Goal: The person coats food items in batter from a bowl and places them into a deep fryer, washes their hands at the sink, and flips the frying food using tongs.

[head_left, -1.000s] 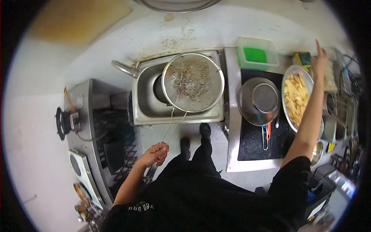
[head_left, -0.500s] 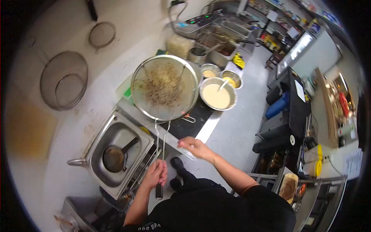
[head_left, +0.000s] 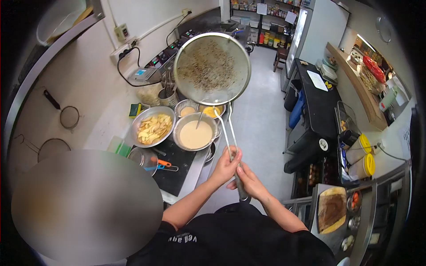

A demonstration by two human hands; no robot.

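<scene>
Left hand (head_left: 227, 165) grips the strainer (head_left: 212, 70) at the upper handle. Right hand (head_left: 250, 181) curls around the handle directly below. The strainer is raised in front of the body; dark specks cover its mesh. Bowls (head_left: 179, 142) stand on the counter (head_left: 181, 181).

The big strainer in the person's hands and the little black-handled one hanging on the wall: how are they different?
The held strainer is much larger than the wall strainer. The left hand grips the held strainer; the wall strainer hangs unheld. The held strainer has a greyish grip joined by two wires, the wall strainer a black handle. Both have round rims.
</scene>
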